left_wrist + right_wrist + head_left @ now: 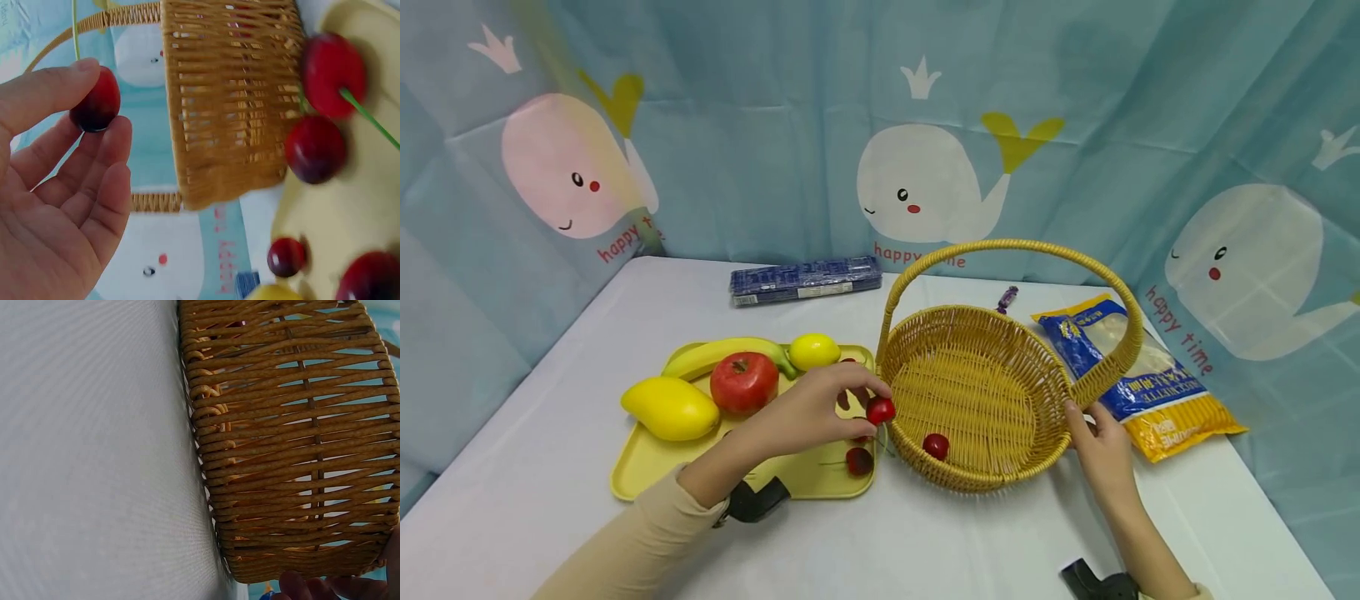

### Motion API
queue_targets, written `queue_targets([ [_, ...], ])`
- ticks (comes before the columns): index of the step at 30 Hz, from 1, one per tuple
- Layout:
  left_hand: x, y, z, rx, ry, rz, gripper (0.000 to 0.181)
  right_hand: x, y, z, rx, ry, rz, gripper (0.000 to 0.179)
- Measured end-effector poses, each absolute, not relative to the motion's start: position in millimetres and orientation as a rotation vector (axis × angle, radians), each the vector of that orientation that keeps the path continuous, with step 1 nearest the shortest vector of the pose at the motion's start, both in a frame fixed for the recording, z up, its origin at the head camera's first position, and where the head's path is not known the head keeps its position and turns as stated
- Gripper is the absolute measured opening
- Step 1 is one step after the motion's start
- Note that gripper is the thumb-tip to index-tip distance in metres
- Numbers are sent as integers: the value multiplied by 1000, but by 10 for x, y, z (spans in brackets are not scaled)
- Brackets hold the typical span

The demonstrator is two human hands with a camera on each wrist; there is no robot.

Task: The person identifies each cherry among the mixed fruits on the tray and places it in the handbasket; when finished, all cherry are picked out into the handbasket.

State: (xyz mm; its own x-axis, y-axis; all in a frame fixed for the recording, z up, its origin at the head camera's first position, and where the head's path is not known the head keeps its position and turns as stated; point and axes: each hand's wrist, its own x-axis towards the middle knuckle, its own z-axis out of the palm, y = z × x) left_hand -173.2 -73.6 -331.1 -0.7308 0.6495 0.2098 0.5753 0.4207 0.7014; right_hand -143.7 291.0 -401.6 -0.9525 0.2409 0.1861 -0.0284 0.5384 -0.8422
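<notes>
Between thumb and fingers, my left hand pinches a red cherry with a green stem, at the left rim of a wicker basket. The left wrist view shows this cherry beside the basket's woven wall. One other cherry lies inside the basket, near its front left. My right hand grips the basket's right rim by the foot of the handle; in the right wrist view only some fingertips show, under the woven side. Several cherries lie on the yellow tray, partly behind my left hand.
The tray also bears a banana, a lemon, a mango and a pomegranate. Behind stands a dark blue package. A purple wrapped candy and a blue-and-yellow bag lie behind and right of the basket.
</notes>
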Motion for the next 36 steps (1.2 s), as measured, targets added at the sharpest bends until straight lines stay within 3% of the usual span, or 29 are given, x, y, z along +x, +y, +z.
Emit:
queue_targets([
  [22,-2170,197,-3439,1057,2487,1163,35,-1432,2905,-4026,-160,-2474,1408,36],
  [36,-2351,442,-3627,1025,2504,876,32,-1446,2902,-4038,-165,-2461,1396,33],
])
